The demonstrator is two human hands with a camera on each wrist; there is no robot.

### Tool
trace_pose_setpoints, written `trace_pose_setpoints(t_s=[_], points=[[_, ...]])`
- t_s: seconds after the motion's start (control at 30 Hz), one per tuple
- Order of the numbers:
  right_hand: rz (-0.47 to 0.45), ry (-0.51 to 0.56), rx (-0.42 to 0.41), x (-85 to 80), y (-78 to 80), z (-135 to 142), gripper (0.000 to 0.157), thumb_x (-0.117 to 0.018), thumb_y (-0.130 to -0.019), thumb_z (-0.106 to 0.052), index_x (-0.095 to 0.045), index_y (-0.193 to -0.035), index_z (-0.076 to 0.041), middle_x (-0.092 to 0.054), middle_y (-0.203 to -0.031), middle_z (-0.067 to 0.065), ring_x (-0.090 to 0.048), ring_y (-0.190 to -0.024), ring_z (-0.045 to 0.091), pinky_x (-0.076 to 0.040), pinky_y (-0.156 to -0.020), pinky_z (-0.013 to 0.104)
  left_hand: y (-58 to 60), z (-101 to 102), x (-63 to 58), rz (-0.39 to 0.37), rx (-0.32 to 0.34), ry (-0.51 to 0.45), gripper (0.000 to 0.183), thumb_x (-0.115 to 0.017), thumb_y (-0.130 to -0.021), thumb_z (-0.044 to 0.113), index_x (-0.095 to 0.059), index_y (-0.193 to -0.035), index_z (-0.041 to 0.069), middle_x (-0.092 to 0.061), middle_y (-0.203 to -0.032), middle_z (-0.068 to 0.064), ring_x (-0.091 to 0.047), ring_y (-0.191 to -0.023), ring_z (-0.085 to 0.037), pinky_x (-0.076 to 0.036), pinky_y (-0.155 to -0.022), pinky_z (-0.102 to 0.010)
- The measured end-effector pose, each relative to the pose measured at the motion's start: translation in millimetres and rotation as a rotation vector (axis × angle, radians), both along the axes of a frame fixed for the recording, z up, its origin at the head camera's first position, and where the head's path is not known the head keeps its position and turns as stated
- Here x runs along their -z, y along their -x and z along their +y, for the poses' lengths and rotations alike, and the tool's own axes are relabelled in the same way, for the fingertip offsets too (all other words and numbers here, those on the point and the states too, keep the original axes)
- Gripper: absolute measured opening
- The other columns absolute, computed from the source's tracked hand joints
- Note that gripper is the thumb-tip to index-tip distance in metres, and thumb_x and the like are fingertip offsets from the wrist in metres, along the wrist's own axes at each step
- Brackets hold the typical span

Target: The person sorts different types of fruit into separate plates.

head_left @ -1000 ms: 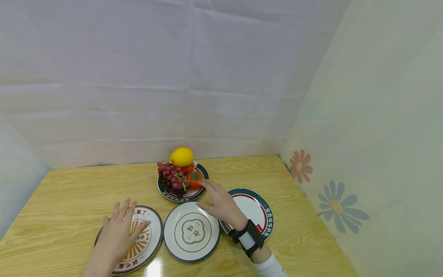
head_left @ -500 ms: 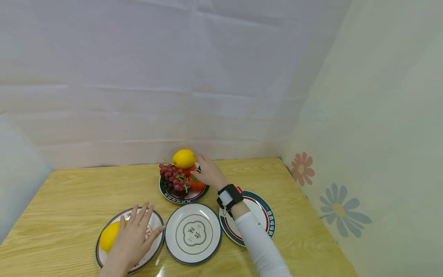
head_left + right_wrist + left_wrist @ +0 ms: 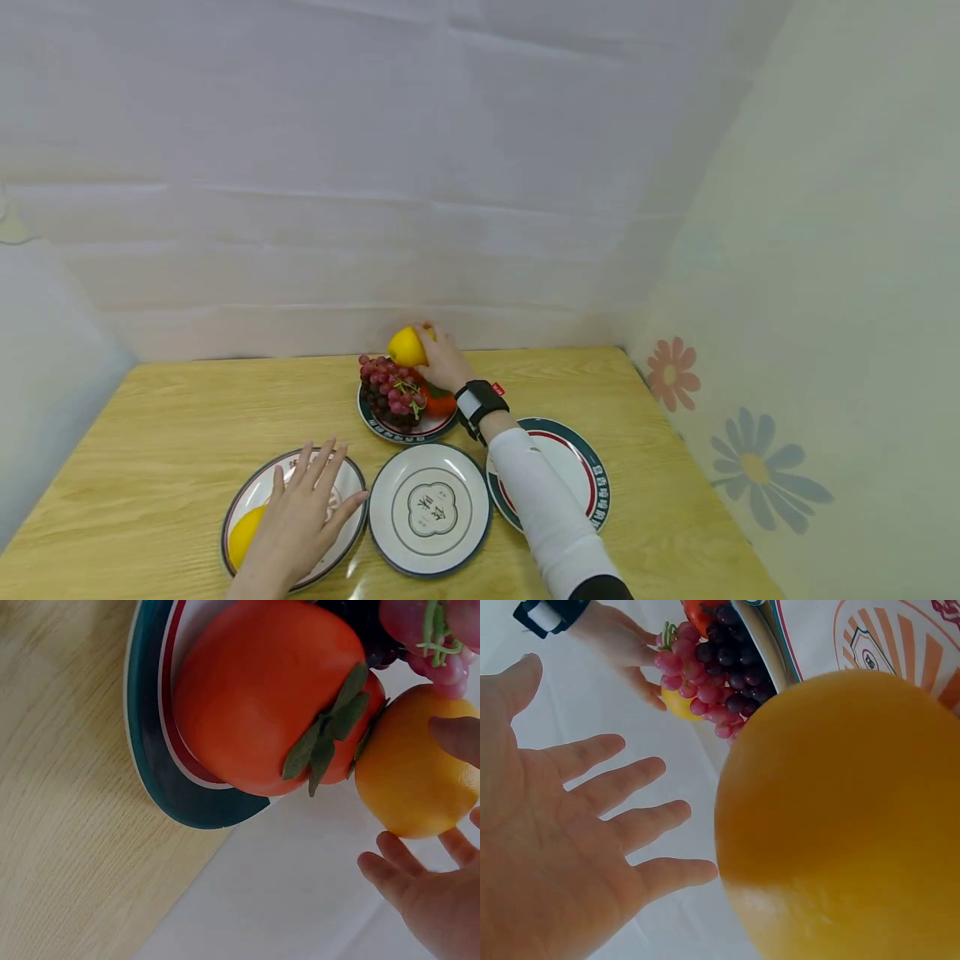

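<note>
My right hand [image 3: 444, 360] holds a lemon [image 3: 406, 347] at the back of a green-rimmed plate [image 3: 365, 414]; in the right wrist view its thumb lies over the lemon [image 3: 420, 769] and fingertips touch the other side. Beside it are red-orange persimmons [image 3: 259, 697] with green leaves, and pink and dark grapes [image 3: 390, 387]. My left hand [image 3: 300, 515] is spread flat, fingers straight, above a white plate [image 3: 260, 492] with a dark rim. A second yellow fruit [image 3: 243, 537] sits on that plate, partly hidden by the hand; it looms large in the left wrist view.
A white plate [image 3: 392, 508] with a central emblem lies in the middle of the wooden table [image 3: 172, 417]. To its right is another green-rimmed plate [image 3: 588, 461], partly under the right forearm. A white cloth wall [image 3: 300, 250] rises behind the table.
My right hand has reached from near the front persimmon to the lemon at the back and taken hold of it. My left hand shifted slightly right; the yellow fruit beside it came into view.
</note>
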State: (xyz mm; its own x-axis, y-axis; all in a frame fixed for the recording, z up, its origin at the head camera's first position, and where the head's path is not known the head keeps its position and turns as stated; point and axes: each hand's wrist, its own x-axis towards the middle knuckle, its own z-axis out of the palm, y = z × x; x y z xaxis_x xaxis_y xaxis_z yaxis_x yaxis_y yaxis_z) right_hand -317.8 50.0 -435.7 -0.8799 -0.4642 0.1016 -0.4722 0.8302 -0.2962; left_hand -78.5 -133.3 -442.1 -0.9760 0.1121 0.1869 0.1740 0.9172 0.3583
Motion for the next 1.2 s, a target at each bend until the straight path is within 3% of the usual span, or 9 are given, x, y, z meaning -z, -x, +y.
trace_pose_setpoints(t_s=[0.13, 0.33, 0.47, 0.6, 0.77, 1.0, 1.1, 1.2], points=[[-0.003, 0.058, 0.036, 3.5, 2.6, 0.1, 0.072, -0.072, -0.081, -0.017, -0.032, -0.141, -0.012, -0.031, -0.142, 0.012, -0.044, -0.119, 0.032, -0.045, -0.103, 0.044, -0.2, -0.2, 0.2, 0.001, 0.003, 0.008, 0.066, -0.053, -0.088, 0.051, -0.043, -0.138, 0.009, -0.040, -0.144, -0.015, -0.027, -0.133, -0.041, -0.022, -0.100, -0.074], [-0.020, 0.183, 0.023, 5.4, 2.3, 5.1, 0.073, -0.076, -0.076, -0.011, -0.035, -0.136, -0.004, -0.045, -0.135, 0.012, -0.047, -0.118, 0.027, -0.040, -0.108, 0.043, 1.0, -2.1, -1.4, -0.003, 0.008, 0.005, 0.065, -0.052, -0.089, 0.051, -0.043, -0.138, 0.009, -0.039, -0.144, -0.016, -0.026, -0.133, -0.042, -0.023, -0.100, -0.073], [0.030, 0.215, 0.029, 1.2, 2.5, 11.3, 0.074, -0.078, -0.075, -0.013, -0.036, -0.135, -0.006, -0.045, -0.134, 0.011, -0.044, -0.119, 0.026, -0.040, -0.108, 0.043, 3.5, -3.6, -2.8, -0.005, 0.020, -0.011, 0.065, -0.053, -0.089, 0.049, -0.043, -0.137, 0.006, -0.037, -0.144, -0.018, -0.025, -0.133, -0.043, -0.023, -0.102, -0.072], [0.146, 0.213, 0.006, -10.6, -6.0, 18.8, 0.075, -0.080, -0.072, -0.018, -0.039, -0.134, -0.008, -0.045, -0.136, 0.008, -0.043, -0.120, 0.025, -0.041, -0.106, 0.042, 6.0, -4.5, -4.4, -0.007, 0.028, -0.025, 0.066, -0.054, -0.089, 0.048, -0.042, -0.137, 0.005, -0.036, -0.145, -0.019, -0.024, -0.133, -0.043, -0.022, -0.102, -0.071], [0.324, 0.134, -0.097, -24.5, -44.4, 25.4, 0.075, -0.083, -0.068, -0.026, -0.044, -0.130, -0.009, -0.044, -0.137, 0.007, -0.046, -0.116, 0.025, -0.048, -0.099, 0.039, 7.7, -5.2, -8.3, -0.020, 0.026, -0.031, 0.067, -0.056, -0.089, 0.046, -0.040, -0.138, 0.005, -0.034, -0.145, -0.020, -0.024, -0.134, -0.042, -0.022, -0.102, -0.072], [0.380, 0.057, -0.260, -22.0, -116.2, 12.6, 0.074, -0.083, -0.065, -0.035, -0.048, -0.127, -0.014, -0.047, -0.136, 0.003, -0.047, -0.114, 0.020, -0.054, -0.090, 0.032, 7.6, -6.8, -11.0, -0.027, 0.022, -0.053, 0.072, -0.052, -0.089, 0.050, -0.036, -0.140, 0.001, -0.030, -0.147, -0.022, -0.022, -0.135, -0.042, -0.023, -0.104, -0.068], [0.402, 0.053, -0.336, -14.9, -140.7, 1.6, 0.073, -0.081, -0.065, -0.038, -0.049, -0.126, -0.014, -0.048, -0.135, 0.002, -0.047, -0.113, 0.016, -0.054, -0.090, 0.027, 6.8, -5.9, -10.2, -0.005, 0.020, -0.073, 0.076, -0.053, -0.089, 0.050, -0.032, -0.141, -0.001, -0.031, -0.146, -0.023, -0.027, -0.133, -0.041, -0.029, -0.103, -0.065], [0.418, 0.059, -0.399, -8.8, -159.7, -8.1, 0.073, -0.080, -0.066, -0.041, -0.049, -0.126, -0.013, -0.050, -0.133, 0.002, -0.047, -0.112, 0.014, -0.052, -0.092, 0.022, 5.8, -3.3, -10.9, -0.002, 0.012, -0.106, 0.080, -0.054, -0.087, 0.053, -0.029, -0.141, -0.001, -0.038, -0.142, -0.023, -0.043, -0.122, -0.040, -0.043, -0.093, -0.061]])
